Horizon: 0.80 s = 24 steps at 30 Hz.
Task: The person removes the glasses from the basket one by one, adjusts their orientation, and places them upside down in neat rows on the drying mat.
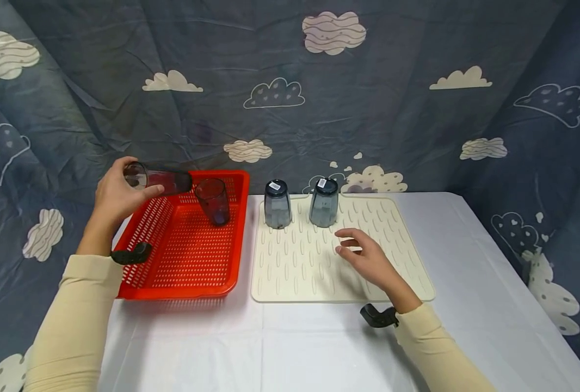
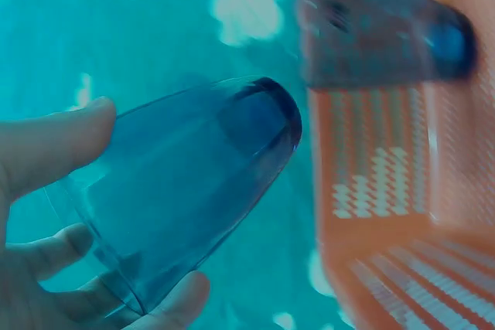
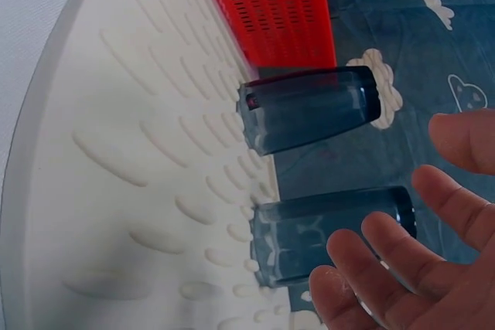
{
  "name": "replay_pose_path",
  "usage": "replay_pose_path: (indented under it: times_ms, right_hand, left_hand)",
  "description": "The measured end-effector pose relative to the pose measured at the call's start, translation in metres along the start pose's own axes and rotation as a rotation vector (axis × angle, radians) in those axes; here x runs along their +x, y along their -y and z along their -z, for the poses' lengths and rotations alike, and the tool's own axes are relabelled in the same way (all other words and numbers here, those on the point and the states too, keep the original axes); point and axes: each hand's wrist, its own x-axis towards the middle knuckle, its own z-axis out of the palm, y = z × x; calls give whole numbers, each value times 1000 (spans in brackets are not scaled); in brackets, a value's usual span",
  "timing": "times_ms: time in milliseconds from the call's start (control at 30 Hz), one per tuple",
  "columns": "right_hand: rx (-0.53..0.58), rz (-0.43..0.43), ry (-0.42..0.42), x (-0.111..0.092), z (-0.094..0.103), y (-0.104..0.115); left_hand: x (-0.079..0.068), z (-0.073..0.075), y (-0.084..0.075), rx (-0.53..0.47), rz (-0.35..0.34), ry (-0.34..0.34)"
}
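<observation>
Glasses (image 1: 324, 210): see-through, smooth, glossy; glass or plastic, cannot tell which. Labels (image 1: 274, 185): paper-like, matt. Basket (image 1: 187, 267): perforated plastic, slight sheen. Mat (image 1: 285, 277): matt, rubbery-looking, textured with slim ovals. Worktop (image 1: 197, 348): covered in matt cloth, faintly creased. Backdrop (image 1: 393, 109): printed cloth, wrinkled, dull sheen. Sleeves (image 1: 69, 321): soft-looking matt cloth. Wrist mounts (image 1: 379, 317): smooth, plastic-looking.

Beyond the hands (image 1: 116, 193) I see a creased, dark blue-grey cloth (image 1: 393, 120) patterned with pale clouds (image 1: 334, 32), wrapping round to both sides; beneath them spreads a white tabletop (image 1: 309, 348), softly shadowed.
</observation>
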Motion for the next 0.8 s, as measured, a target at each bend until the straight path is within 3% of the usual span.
replay_pose_path:
  times_ms: [167, 333, 533, 667, 800]
  right_hand:
    - [-4, -1, -4, -2, 2, 3]
    - [0, 11, -6, -4, 4, 7]
    - [-2, 17, -19, -7, 8, 7]
    - [5, 25, -21, -8, 11, 7]
    - [22, 44, -17, -9, 16, 11]
  left_hand:
    - [-10, 5, -17, -173, 29, 12]
    - [-23, 0, -34, -345, 29, 39]
    - [-42, -18, -64, -510, 30, 7]
    - [-53, -32, -77, -687, 35, 54]
    - [-65, -48, -91, -775, 37, 126]
